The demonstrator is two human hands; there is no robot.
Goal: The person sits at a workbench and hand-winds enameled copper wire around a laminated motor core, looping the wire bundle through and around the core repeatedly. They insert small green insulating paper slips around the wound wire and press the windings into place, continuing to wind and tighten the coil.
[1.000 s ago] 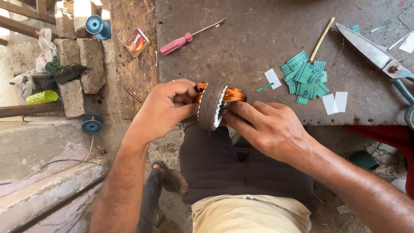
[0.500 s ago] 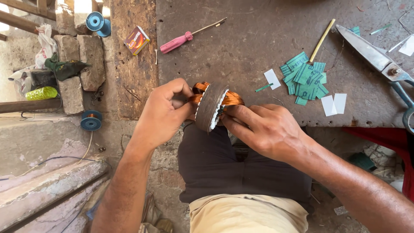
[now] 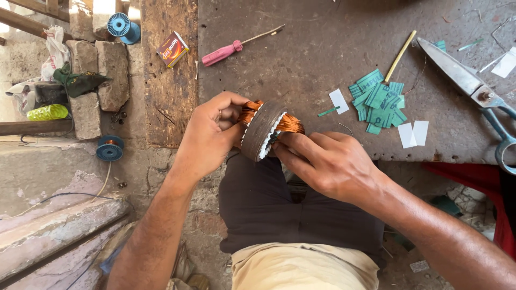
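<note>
A round metal motor stator [image 3: 262, 130] wound with copper wire is held on edge above my lap, at the near edge of a dark metal worktop [image 3: 322, 59]. My left hand [image 3: 207, 137] grips its left side, fingers curled over the copper coils. My right hand [image 3: 328, 161] holds its right side, with the fingertips pressed at the rim and the coil. Both hands are closed on the stator. The far face of the stator is hidden.
On the worktop lie a pink-handled screwdriver [image 3: 228, 51], a heap of green paper slips [image 3: 379, 99], white slips [image 3: 413, 134], a yellow stick [image 3: 400, 55] and large shears [image 3: 473, 88]. A small box [image 3: 172, 49] rests on a wooden plank. Blue wire spools [image 3: 110, 148] sit at left.
The hands and stator stay in nearly the same place. The camera view has shifted slightly; my right fingers have shifted a little on the rim.
</note>
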